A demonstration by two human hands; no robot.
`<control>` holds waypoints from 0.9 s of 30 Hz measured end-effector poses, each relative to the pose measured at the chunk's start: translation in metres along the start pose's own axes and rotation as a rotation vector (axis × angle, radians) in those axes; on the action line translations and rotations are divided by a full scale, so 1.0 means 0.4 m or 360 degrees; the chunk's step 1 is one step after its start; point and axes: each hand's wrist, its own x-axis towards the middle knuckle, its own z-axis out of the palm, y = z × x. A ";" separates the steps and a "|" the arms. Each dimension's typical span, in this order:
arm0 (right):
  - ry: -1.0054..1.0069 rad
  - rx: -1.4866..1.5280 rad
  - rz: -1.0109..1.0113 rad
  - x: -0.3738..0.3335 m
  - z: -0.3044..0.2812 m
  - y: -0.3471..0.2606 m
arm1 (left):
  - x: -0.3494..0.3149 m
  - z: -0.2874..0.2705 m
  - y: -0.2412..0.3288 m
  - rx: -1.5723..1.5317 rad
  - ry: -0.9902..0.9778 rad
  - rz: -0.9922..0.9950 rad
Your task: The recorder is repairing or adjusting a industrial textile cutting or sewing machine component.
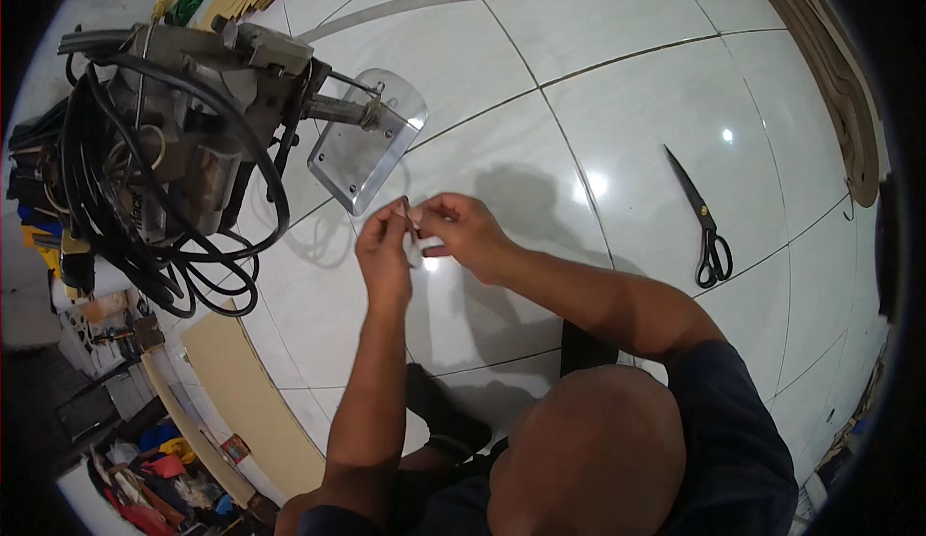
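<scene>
Between both sets of fingertips sits a thin dark blade [409,219]; left hand [383,251] and right hand [461,230] pinch it shut above the floor tiles [627,102]; probably light, stiff, sharp, best held by its ends; machine [174,140] and scissors [704,222] lie apart.

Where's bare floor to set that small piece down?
Bare white tile lies between the machine's metal base plate and the scissors, below the long grey strip. It is crowded left, around the black cables and clutter. Both hands pinch the thin piece.
</scene>
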 end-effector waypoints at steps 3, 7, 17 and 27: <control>0.0047 0.0186 0.0057 0.033 0.040 -0.001 | 0.020 -0.001 0.010 0.0000 -0.0002 0.0063; 0.0163 -0.0128 -0.0334 0.080 0.090 -0.007 | 0.076 -0.057 0.023 0.0009 -0.0050 0.0209; 0.0149 0.0025 -0.0412 0.342 0.057 -0.168 | 0.303 -0.365 -0.056 0.1512 0.1349 0.1318; 0.0102 0.0108 -0.0364 0.409 0.106 -0.224 | 0.324 -0.344 0.058 -0.0814 0.0923 0.1044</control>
